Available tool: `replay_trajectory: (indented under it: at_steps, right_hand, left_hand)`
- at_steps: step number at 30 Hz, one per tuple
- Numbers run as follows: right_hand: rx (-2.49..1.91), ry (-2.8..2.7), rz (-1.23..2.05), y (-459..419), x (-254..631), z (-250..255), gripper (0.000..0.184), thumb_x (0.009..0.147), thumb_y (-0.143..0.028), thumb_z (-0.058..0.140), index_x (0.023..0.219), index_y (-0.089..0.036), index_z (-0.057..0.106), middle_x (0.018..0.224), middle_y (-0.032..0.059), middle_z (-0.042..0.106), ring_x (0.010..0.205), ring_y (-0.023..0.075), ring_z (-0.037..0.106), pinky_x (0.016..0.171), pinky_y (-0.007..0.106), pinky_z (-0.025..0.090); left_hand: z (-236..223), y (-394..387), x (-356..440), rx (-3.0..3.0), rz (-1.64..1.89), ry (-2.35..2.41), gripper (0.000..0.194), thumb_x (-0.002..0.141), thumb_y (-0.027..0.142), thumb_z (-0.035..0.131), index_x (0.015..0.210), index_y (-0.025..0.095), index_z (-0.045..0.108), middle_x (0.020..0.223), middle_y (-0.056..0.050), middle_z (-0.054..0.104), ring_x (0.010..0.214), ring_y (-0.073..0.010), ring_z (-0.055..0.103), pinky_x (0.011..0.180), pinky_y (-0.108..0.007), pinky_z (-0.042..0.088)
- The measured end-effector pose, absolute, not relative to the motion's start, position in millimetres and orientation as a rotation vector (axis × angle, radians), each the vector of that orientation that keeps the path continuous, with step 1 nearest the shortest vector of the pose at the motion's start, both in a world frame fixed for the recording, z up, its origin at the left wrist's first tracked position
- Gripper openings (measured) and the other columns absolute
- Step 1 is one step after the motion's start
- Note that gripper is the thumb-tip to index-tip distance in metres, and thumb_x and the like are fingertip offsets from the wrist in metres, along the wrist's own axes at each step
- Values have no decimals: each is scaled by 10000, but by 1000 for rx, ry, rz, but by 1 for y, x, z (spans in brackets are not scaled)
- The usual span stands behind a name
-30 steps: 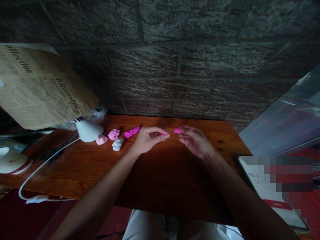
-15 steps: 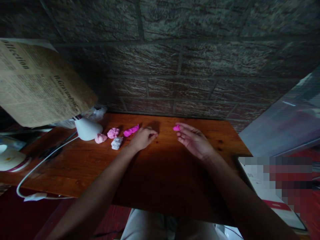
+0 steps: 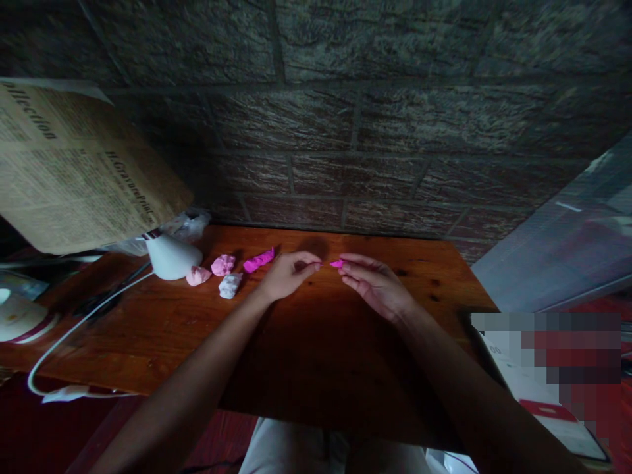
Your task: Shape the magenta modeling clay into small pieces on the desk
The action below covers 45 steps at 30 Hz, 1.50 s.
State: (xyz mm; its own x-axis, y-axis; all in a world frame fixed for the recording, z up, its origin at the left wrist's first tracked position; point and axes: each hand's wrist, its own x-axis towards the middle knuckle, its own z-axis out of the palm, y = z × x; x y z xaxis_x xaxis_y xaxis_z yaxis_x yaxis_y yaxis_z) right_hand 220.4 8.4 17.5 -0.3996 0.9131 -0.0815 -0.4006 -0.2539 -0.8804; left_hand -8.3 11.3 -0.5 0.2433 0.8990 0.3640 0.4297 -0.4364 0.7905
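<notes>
Over the wooden table (image 3: 162,329), my right hand (image 3: 378,283) pinches a small bright pink piece of modelling clay (image 3: 336,263) between thumb and fingers. Its pointed end faces my left hand (image 3: 291,273), whose thumb and forefinger are pressed together just to the left. A tiny pink bit shows at those left fingertips. A short gap separates the two hands. Left of my left hand lies a longer bright pink strip of clay (image 3: 259,261). Beyond it are two pale pink lumps (image 3: 223,264) and a white lump (image 3: 230,286), all rough and crumpled.
A lamp with a white base (image 3: 172,257) and newsprint-patterned shade (image 3: 89,171) stands at the left, its white cord (image 3: 74,336) crossing the table edge. A white cup-like container (image 3: 22,319) is at far left. A brick-patterned wall (image 3: 316,118) rises behind. A tablet-like screen (image 3: 523,368) lies right.
My hands have come closer together: the right moved left with the pink clay, the left moved slightly right. The clay's visible end now looks more pointed. The other lumps stay put.
</notes>
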Motion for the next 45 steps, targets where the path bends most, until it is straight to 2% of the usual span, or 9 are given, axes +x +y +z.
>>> replay_trajectory:
  at_steps: [4,8,11,17,22,28,33,41,45]
  right_hand:
    - [-756,-1019,1819,9,217,12,324,617,-316,959,910,-257,835,919,24,827,819,137,729,862,304,564]
    - [-743,-1028,1833,7,216,13,329,609,-334,967,902,-257,840,910,17,831,810,127,739,841,272,582]
    - [-738,-1058,1839,5,216,14,311,608,-341,968,881,-262,842,927,20,834,825,148,755,864,307,602]
    - [-738,-1121,1796,5,215,10,322,617,-328,960,911,-264,845,918,29,834,852,170,769,907,360,602]
    - [-728,-1134,1660,5,214,11,321,616,-296,954,916,-276,840,913,16,832,806,160,753,854,348,600]
    - [-723,-1116,1653,3,215,14,295,620,-299,950,890,-274,833,880,18,823,799,168,748,851,363,601]
    - [-684,-1103,1720,1,214,18,278,664,-398,934,892,-266,845,955,40,831,921,200,765,964,403,589]
    - [-637,-1091,1787,1,213,17,314,677,-348,939,970,-301,836,1011,9,827,921,171,762,951,362,597]
    - [-618,-1134,1804,-1,213,17,321,713,-359,920,1015,-297,832,1032,17,819,913,165,749,947,362,590]
  left_hand:
    - [4,3,9,1594,1157,1023,293,866,414,748,1007,158,764,902,-63,775,664,-119,636,603,-240,511]
    - [3,-1,18,1373,1181,872,321,804,440,822,974,171,781,871,-49,771,631,-92,602,603,-226,498]
    - [4,-1,19,1320,1156,846,347,753,456,865,945,177,792,903,-64,785,668,-107,633,619,-235,514]
    - [8,-4,17,1433,1142,850,288,822,414,812,995,184,794,942,-82,804,756,-144,699,648,-259,548]
    - [8,-4,21,1517,1272,828,321,765,337,872,1032,183,785,1081,-92,804,881,-165,741,707,-257,578]
    - [9,-5,24,1561,1279,877,328,793,428,843,992,170,804,991,-93,823,734,-156,734,667,-290,615]
    - [8,-7,24,1578,1350,951,356,825,476,812,995,162,817,902,-84,823,675,-149,712,648,-285,603]
    - [7,-6,27,1537,1340,914,381,821,522,802,952,165,807,973,-87,812,745,-152,714,656,-268,593]
    - [7,-6,26,1557,1319,906,370,841,524,781,931,165,793,876,-67,795,722,-144,695,672,-270,590]
